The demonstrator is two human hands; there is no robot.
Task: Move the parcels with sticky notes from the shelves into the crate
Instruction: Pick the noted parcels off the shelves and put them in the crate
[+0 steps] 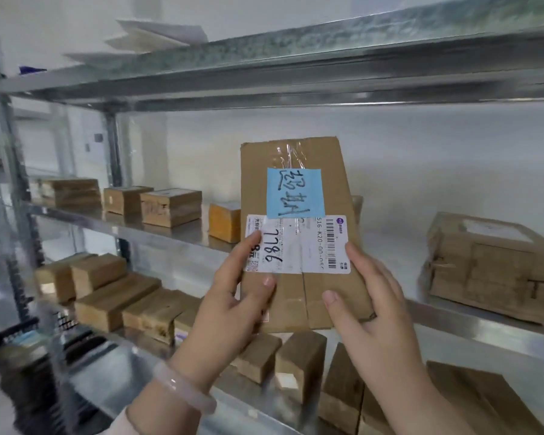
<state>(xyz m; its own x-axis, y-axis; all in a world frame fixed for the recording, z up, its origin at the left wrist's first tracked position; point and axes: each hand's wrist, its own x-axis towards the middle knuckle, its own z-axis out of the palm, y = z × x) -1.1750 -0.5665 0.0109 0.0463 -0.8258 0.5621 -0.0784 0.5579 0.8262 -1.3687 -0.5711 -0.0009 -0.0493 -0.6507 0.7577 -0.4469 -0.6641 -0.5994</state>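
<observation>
A pale bracelet [186, 390] circles the wrist closest to the lens. Above it the left hand [233, 296] pinches the lower left edge of a flat cardboard parcel [324, 189], thumb on the front and forefinger laid across the white shipping label [299, 246]. The right hand [377, 309] clamps the lower right edge the same way, thumb pressed to the cardboard. Both hands grip the parcel's bottom third, so most of it rises above them.

The parcel is held clear of the shelves [170, 229], upright and face-on, with its long axis vertical. A blue sticky note [291, 193] with handwriting sits just above the label, marking it as one to move.

A dark slatted container, blurred but probably the crate [19, 337], sits low at the far left, below and well apart from the parcel. It lies on the left hand's side. The coming move looks like a sweep down and to the left, and the tall parcel will likely need tipping flat to go in.

Small brown boxes [170, 207] line the shelf behind, and a larger carton [490, 268] sits to the right.
</observation>
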